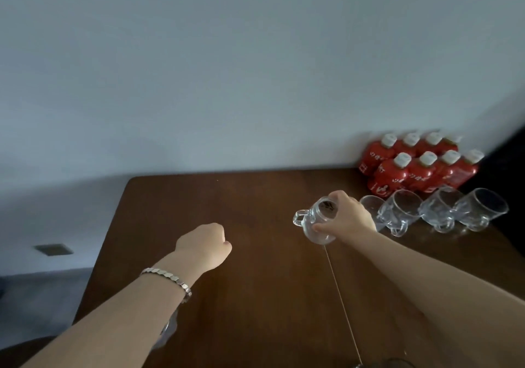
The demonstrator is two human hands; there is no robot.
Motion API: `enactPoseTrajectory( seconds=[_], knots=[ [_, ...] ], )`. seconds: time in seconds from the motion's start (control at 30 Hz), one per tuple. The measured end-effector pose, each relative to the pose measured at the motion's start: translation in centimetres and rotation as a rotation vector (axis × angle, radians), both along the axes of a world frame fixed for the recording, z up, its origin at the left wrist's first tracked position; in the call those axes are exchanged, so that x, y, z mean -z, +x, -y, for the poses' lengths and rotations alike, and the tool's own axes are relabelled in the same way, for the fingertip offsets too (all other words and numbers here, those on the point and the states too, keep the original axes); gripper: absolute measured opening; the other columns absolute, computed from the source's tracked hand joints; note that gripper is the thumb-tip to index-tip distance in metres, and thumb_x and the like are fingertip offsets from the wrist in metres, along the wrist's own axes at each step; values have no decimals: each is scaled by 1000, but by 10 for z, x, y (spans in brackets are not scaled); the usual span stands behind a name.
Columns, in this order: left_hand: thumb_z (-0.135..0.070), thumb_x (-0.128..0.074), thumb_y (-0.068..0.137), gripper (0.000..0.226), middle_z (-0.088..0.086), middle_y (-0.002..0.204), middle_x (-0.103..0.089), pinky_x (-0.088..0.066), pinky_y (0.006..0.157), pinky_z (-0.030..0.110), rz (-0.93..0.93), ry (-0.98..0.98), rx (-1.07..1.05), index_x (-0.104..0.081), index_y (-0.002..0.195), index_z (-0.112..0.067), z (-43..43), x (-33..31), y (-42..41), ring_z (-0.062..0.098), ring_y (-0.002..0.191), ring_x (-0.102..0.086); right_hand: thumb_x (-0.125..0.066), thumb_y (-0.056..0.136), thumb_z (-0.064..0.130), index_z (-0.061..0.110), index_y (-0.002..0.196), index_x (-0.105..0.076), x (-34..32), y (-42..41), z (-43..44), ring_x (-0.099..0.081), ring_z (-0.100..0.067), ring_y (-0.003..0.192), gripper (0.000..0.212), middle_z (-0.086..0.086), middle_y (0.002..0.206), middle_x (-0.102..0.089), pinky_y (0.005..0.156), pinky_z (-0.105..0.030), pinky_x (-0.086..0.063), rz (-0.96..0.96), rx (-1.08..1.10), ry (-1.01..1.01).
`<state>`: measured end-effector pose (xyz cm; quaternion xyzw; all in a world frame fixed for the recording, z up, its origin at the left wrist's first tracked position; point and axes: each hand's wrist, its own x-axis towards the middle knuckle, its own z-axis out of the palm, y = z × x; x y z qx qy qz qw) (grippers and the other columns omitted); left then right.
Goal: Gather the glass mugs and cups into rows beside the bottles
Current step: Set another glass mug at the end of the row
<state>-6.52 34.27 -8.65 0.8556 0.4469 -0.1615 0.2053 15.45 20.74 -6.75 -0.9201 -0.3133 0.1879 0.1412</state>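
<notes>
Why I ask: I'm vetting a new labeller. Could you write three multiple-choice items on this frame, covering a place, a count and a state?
1. Where do the red bottles stand?
A. At the far right corner of the table, against the wall
B. At the near left edge
C. On the floor

2. How many white caps show?
A. Three
B. Eight
C. Twelve

3. How is the left hand?
A. Flat, fingers spread
B. Curled into a fist, holding nothing
C. Pointing with one finger

Answers:
1 A, since the bottles cluster by the wall at the far right.
2 B, since there are two rows of four caps.
3 B, since the fingers are tucked in and nothing is in them.
</notes>
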Motion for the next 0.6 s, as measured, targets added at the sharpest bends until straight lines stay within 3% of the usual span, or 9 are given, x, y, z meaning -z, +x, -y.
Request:
enactPoseTrajectory(
  seconds=[0.23, 0.43, 0.6],
  knots=[
    [-24, -40, 97, 25, 2, 98, -67, -47, 76, 29, -49, 5, 3, -61, 102, -13, 23, -8, 8, 19, 88, -64, -77, 66, 46, 25, 127, -45, 12, -7, -10, -57, -20, 111, 72, 1, 120, -56, 83, -29, -45, -88, -25, 53],
    [-23, -40, 96, 24, 4, 100, -66, -48, 81, 32, -27, 11, -5, -61, 100, -11, 31, -22, 0, 20, 87, -62, -71, 75, 44, 24, 136, -39, 16, -11, -18, -57, -25, 113, 72, -4, 127, -52, 84, -34, -46, -47, 2, -8],
    [-23, -40, 97, 26, 4, 101, -68, -49, 82, 32, -34, 16, -13, -62, 103, -11, 41, -27, -10, 21, 93, -66, -74, 77, 41, 20, 151, -11, 9, -10, -8, -42, -29, 133, 100, -12, 143, -38, 101, -43, -42, -73, 31, -85]
  ],
)
